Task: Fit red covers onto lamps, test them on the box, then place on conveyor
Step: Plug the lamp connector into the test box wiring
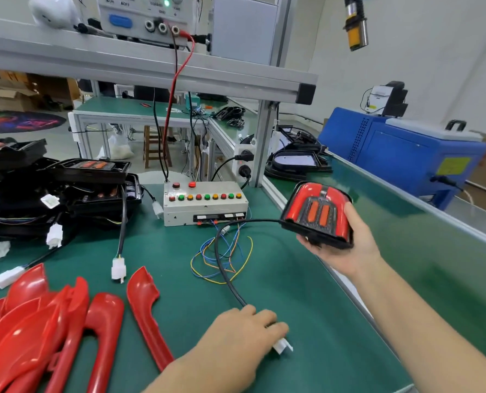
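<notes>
Green bench (307, 293) carries test box (205, 204), red covers (52, 321).

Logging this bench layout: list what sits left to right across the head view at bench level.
Pile of red covers → single red cover → left hand holding the white connector → covered lamp in the right hand → conveyor.

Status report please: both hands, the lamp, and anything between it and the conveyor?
Right hand holds covered lamp beside conveyor. Left hand grips its cable's white connector, not plugged into test box. Path to conveyor looks open.
</notes>
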